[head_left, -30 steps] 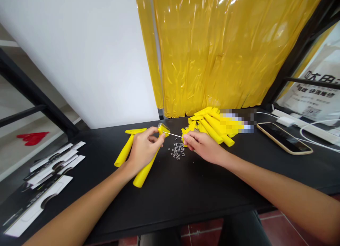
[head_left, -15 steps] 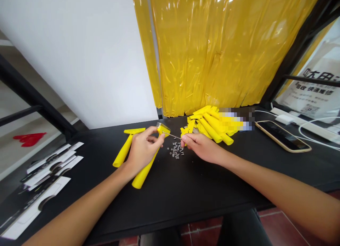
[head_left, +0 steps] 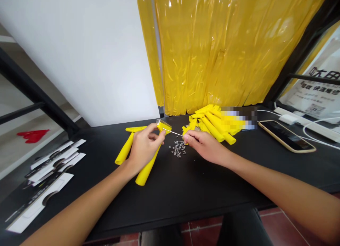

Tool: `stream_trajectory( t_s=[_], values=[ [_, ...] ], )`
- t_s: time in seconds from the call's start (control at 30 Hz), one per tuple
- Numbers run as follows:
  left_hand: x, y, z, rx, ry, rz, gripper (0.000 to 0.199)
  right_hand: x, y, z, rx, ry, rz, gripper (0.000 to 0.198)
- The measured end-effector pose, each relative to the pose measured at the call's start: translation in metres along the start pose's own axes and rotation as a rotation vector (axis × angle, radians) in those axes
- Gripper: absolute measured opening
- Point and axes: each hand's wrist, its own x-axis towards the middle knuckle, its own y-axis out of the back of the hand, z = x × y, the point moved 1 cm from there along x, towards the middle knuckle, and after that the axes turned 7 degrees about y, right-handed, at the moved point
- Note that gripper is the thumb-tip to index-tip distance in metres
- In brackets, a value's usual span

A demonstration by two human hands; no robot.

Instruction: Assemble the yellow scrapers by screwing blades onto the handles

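My left hand (head_left: pixel 146 143) is closed around the head of a yellow plastic scraper (head_left: pixel 148 169), whose tubular handle slants down toward me. A clear or shiny strip shows at the top edge of its head. In my right hand (head_left: pixel 203 142) is a screwdriver (head_left: pixel 174 132); the fingers hide its handle. Its thin metal shaft points left, with the tip at the scraper's head. Below the shaft lies a small pile of screws and nuts (head_left: pixel 178 149). Another yellow scraper (head_left: pixel 124 148) rests on the black table just left of my left hand.
A heap of yellow scrapers (head_left: pixel 214 123) lies behind my right hand. Farther right are a phone (head_left: pixel 287 136), white cables and a power strip (head_left: pixel 308 123). White-and-black card pieces (head_left: pixel 39 203) lie at left. A yellow plastic curtain (head_left: pixel 212 54) hangs at the back.
The whole view has shifted slightly. Both hands keep their holds, and the screwdriver tip stays at the scraper's head.
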Motion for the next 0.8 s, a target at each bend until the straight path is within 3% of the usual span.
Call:
stream_trajectory(
  t_s=[0.23,0.33,0.43,0.53,0.7,0.8],
  values=[
    [-0.0008,0.0003,-0.0011,0.007,0.020,-0.019,0.016,-0.0050,-0.0058,-0.0027,-0.082,0.020,0.056,0.021],
    [-0.0021,-0.0004,-0.0003,0.004,0.026,-0.003,0.016,-0.0058,-0.0050,-0.0046,-0.174,0.073,0.073,0.024],
    [-0.0038,-0.0005,0.0018,0.018,0.023,0.014,0.015,-0.0048,-0.0029,-0.0050,-0.107,0.071,0.073,0.029],
    [-0.0051,0.0002,0.0039,0.035,0.002,0.023,0.013,-0.0031,-0.0025,-0.0038,0.105,0.005,0.047,0.033],
    [-0.0059,0.0013,0.0043,0.039,-0.032,0.035,0.012,-0.0025,-0.0069,-0.0021,0.718,-0.317,-0.042,0.034],
    [-0.0062,0.0013,0.0034,0.041,-0.039,0.044,0.012,-0.0027,-0.0071,-0.0039,0.968,-0.400,-0.079,0.031]
  ],
)
